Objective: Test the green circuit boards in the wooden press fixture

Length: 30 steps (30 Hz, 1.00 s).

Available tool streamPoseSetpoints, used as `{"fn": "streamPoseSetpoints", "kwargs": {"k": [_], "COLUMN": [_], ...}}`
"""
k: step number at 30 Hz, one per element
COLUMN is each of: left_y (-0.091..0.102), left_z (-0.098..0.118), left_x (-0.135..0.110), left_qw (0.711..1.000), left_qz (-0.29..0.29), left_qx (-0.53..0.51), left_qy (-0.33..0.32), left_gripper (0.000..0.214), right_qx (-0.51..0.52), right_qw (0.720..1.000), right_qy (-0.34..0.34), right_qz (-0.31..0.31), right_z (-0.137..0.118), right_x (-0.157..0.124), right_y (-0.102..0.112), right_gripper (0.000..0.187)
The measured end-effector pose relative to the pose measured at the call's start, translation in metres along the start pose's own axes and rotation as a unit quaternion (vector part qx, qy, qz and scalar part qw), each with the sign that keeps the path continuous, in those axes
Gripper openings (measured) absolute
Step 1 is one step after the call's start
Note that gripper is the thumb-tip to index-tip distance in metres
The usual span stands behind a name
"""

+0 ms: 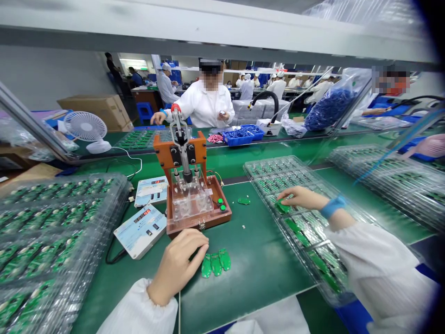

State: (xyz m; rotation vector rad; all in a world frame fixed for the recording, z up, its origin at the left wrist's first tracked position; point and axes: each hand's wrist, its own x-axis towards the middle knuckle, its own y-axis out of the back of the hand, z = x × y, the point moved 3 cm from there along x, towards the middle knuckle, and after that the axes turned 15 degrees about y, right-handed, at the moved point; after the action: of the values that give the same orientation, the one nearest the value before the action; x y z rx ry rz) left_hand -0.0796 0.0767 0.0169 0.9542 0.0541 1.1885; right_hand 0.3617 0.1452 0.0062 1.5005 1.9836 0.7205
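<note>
My right hand (306,198), with a blue wristband, is closed on the edge of a green circuit board (284,207) over a clear plastic tray (255,178) of such boards. My left hand (182,260) rests on the green table in front of the orange and brown test fixture (200,220), thumb apart from its bent fingers and nothing visible between them. Right beside its thumb, three green circuit boards (216,264) lie side by side. Another small board (244,201) lies to the right of the fixture, whose toggle clamp (181,134) stands above clear plates.
Stacked trays of circuit boards (62,241) fill the left side; more trays (392,171) stand at the right. Two counter boxes (141,232) with red digits sit left of the fixture. Beyond are a white fan (85,127), blue bins (243,134) and a co-worker (208,102) facing me.
</note>
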Motion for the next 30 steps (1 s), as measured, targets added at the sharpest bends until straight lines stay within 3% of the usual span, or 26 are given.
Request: {"fn": "streamPoseSetpoints", "kwargs": {"k": [8,11,13,16,20,24,27,30], "left_y": [-0.003,-0.002,-0.001,0.003,0.006,0.003,-0.001,-0.006], "left_z": [-0.003,-0.004,-0.005,-0.007,-0.011,-0.013,-0.014,-0.015], "left_x": [0.0,0.0,0.0,-0.002,-0.012,-0.022,-0.024,-0.023], "left_qw": [1.0,1.0,1.0,0.999,0.993,0.985,0.98,0.977], "left_qz": [-0.009,-0.018,-0.022,-0.038,-0.106,-0.16,-0.184,-0.197], "left_qx": [0.003,0.008,0.016,0.021,0.013,0.025,0.028,0.038], "left_qy": [0.006,0.008,0.009,0.01,0.039,0.063,0.073,0.079], "left_gripper": [0.011,0.01,0.01,0.01,0.009,0.013,0.021,0.028], "right_qx": [-0.079,-0.107,-0.102,-0.07,0.017,0.064,0.049,0.025], "right_qw": [0.989,0.98,0.981,0.981,0.976,0.975,0.977,0.977], "right_qy": [0.005,0.013,0.038,0.133,0.215,0.213,0.205,0.205], "right_qz": [0.125,0.17,0.163,0.12,0.015,-0.031,-0.035,-0.049], "right_z": [-0.004,-0.023,-0.049,-0.101,-0.146,-0.147,-0.141,-0.14], "right_x": [0.007,-0.007,-0.021,-0.048,-0.076,-0.074,-0.063,-0.054], "right_y": [-0.006,-0.007,-0.017,-0.054,-0.128,-0.183,-0.197,-0.199], "right_gripper": [0.039,0.04,0.042,0.039,0.028,0.028,0.029,0.028]}}
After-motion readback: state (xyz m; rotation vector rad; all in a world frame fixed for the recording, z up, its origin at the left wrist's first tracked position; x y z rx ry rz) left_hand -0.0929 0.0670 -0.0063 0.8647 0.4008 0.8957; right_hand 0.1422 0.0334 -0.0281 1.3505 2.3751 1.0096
